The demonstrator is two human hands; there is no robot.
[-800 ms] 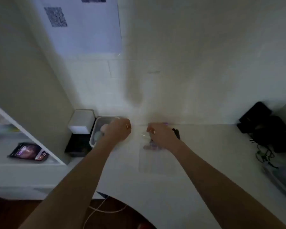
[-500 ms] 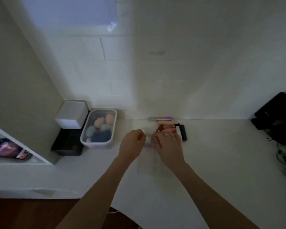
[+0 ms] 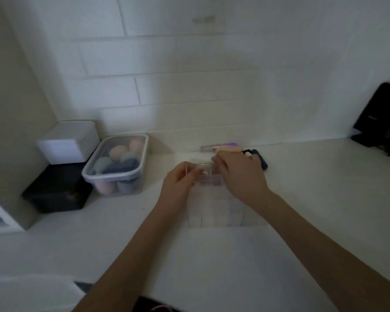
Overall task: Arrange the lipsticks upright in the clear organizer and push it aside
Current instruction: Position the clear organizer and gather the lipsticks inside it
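A clear organizer [image 3: 214, 212] with several compartments stands on the white counter [image 3: 302, 221] in front of me. My left hand [image 3: 179, 183] pinches its far left corner. My right hand [image 3: 240, 174] lies over its far right rim, fingers curled on the edge. Something pinkish [image 3: 209, 180] shows between my hands inside the far row, too blurred to name. Behind the organizer, lipsticks lie flat by the wall: a purple-capped tube [image 3: 222, 146], a pink tube [image 3: 231, 150] and a black tube [image 3: 261, 159].
A lidded clear tub of makeup sponges [image 3: 117, 165] stands to the left, beside a white box [image 3: 69, 143] on a black box [image 3: 56, 192]. Black items [image 3: 383, 118] lean at the far right. The tiled wall runs close behind.
The view has tilted down and moved closer. My left hand left the sponge tub and came right to the organizer. Both hands now rest on its far rim.
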